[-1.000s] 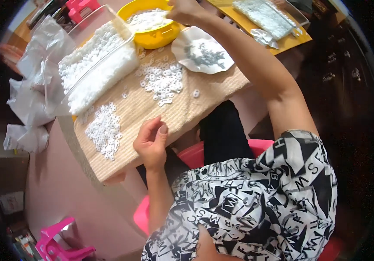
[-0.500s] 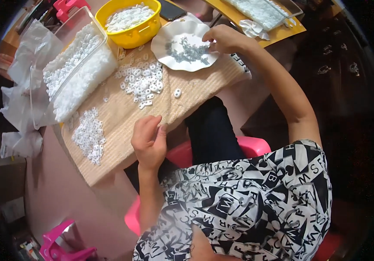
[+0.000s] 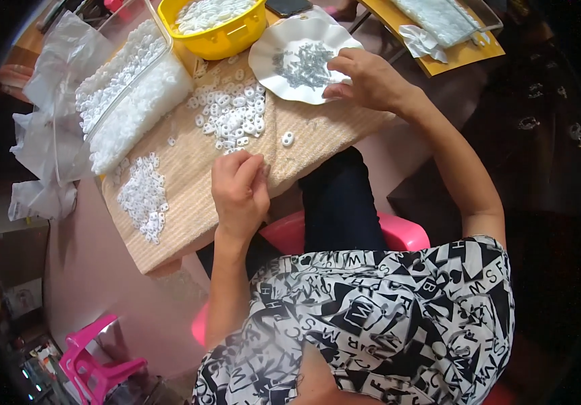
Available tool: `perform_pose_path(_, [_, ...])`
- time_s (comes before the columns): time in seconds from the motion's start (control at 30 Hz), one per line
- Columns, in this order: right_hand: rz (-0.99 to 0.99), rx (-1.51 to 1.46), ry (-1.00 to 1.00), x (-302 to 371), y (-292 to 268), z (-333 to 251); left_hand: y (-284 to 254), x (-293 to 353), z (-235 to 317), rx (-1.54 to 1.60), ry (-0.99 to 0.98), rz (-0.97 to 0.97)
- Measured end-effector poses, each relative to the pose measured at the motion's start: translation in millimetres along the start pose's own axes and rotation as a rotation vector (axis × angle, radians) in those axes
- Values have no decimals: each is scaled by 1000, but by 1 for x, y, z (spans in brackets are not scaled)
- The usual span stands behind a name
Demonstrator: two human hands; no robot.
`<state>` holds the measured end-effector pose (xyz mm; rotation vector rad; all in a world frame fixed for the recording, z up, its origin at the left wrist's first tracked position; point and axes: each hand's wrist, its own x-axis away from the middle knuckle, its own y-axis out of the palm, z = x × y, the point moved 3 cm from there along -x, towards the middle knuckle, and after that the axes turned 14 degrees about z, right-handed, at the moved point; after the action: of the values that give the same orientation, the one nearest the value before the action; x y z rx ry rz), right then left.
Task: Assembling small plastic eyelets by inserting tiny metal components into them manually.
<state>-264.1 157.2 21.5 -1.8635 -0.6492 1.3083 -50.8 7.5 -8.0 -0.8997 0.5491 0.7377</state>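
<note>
My right hand [image 3: 369,82] is at the right rim of a white scalloped plate [image 3: 268,75], its thumb and fingers apart. Inside the plate lie many small grey, thin pieces [image 3: 304,65], too small to name. My left hand [image 3: 239,192] hovers over the near edge of the board, fingers curled and pinched; what they hold, if anything, is hidden. Just beyond it spreads a pile of white oval pieces with two holes [image 3: 233,108]. A single white two-hole piece [image 3: 287,139] lies apart, to the right. Farther left is a heap of smaller white two-hole pieces [image 3: 143,199].
The ribbed tan board [image 3: 189,196] rests over my lap. At its far left stands a clear bin [image 3: 169,50] of white pieces, beside a yellow basket [image 3: 226,42] and a phone [image 3: 289,7]. A yellow tray [image 3: 439,66] is at far right, a pink stool [image 3: 81,358] lower left.
My right hand has shifted right and toward me, its thumb and fingers now farther apart. My left hand has moved up and slightly right, closer to the oval pile. The view has tilted slightly.
</note>
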Motion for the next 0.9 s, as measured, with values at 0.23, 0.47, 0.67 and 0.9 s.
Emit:
perform_pose_path(0.23, [-41, 52, 31, -21, 31, 35, 27, -15, 13, 56, 132, -89])
perform_pose_path(0.47, [-56, 51, 49, -28, 21, 30, -2, -20, -30, -113, -13, 50])
perform_pose_path(0.67, [-50, 47, 49, -33, 46, 31, -6, -38, -32, -145, 28, -22])
perform_pose_path(0.9, [-29, 100, 104, -32, 47, 19, -16, -34, -61, -17, -111, 32])
